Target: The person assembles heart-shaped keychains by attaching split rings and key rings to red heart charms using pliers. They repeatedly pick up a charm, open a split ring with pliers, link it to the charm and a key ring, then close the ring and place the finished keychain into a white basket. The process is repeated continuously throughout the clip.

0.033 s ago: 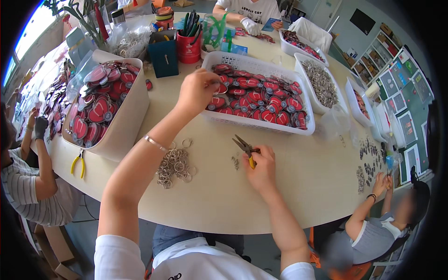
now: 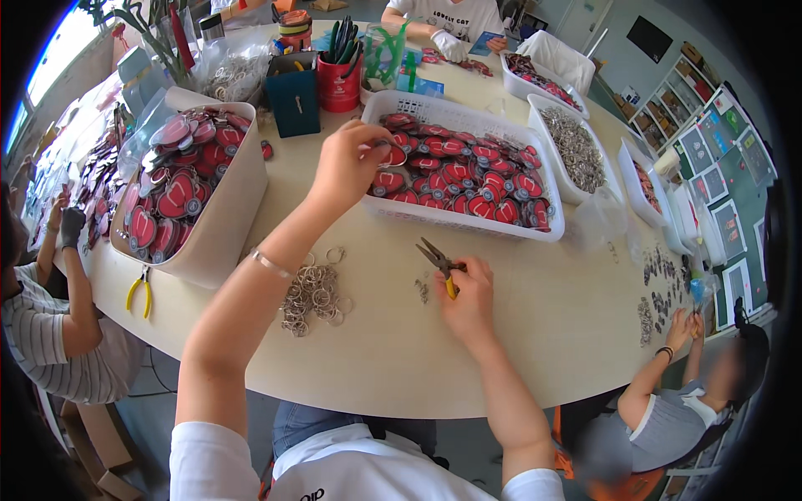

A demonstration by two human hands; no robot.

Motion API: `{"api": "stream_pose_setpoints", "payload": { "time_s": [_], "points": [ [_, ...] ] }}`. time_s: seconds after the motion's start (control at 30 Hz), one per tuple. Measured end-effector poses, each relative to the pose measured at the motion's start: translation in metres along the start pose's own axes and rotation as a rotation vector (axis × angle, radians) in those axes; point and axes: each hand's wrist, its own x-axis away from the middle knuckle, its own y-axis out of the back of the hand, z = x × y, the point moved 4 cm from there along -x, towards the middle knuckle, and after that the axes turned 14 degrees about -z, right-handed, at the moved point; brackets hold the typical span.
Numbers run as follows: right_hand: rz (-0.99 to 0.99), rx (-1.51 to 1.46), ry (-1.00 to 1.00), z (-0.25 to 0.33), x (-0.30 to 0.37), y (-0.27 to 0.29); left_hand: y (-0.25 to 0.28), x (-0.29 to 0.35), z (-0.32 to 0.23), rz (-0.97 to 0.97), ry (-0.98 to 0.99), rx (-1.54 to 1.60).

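My left hand (image 2: 347,167) is over the left edge of a white plastic basket (image 2: 468,225) full of red and grey keychain charms (image 2: 451,175). Its thumb and fingers pinch one red charm (image 2: 396,156) there. Held low over the table, my right hand (image 2: 468,296) grips pliers (image 2: 441,260) with yellow handles, dark jaws pointing up and left, slightly parted. Between my forearms lies a pile of metal split rings (image 2: 313,296). A few tiny metal links (image 2: 421,290) are left of the pliers.
A white bin (image 2: 225,192) of red charms stands at left, with yellow-handled pliers (image 2: 140,294) beside it. Behind are a red pen cup (image 2: 338,83) and a dark green box (image 2: 292,104). A tub of metal parts (image 2: 576,150) sits right. Other people work around the table.
My left hand's fingers have shifted very slightly at the basket's edge. The right hand and pliers stay in place.
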Motion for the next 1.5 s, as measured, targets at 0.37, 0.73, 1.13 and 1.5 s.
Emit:
{"api": "stream_pose_setpoints", "payload": {
  "time_s": [0.37,0.73,1.13,1.5],
  "points": [
    [0.098,0.071,-0.016,0.0,-0.01,-0.021,0.046,0.12,-0.038,0.107,0.841,0.496],
    [0.249,-0.52,-0.419,0.05,-0.037,0.013,0.044,0.142,-0.035,0.173,1.073,0.617],
    [0.329,-0.64,-0.434,0.061,-0.028,0.002,0.042,0.141,-0.032,0.249,0.936,0.607],
    [0.335,-0.506,-0.351,0.062,-0.027,0.005,0.043,0.138,-0.054,0.218,0.545,0.319]
  ]
}}
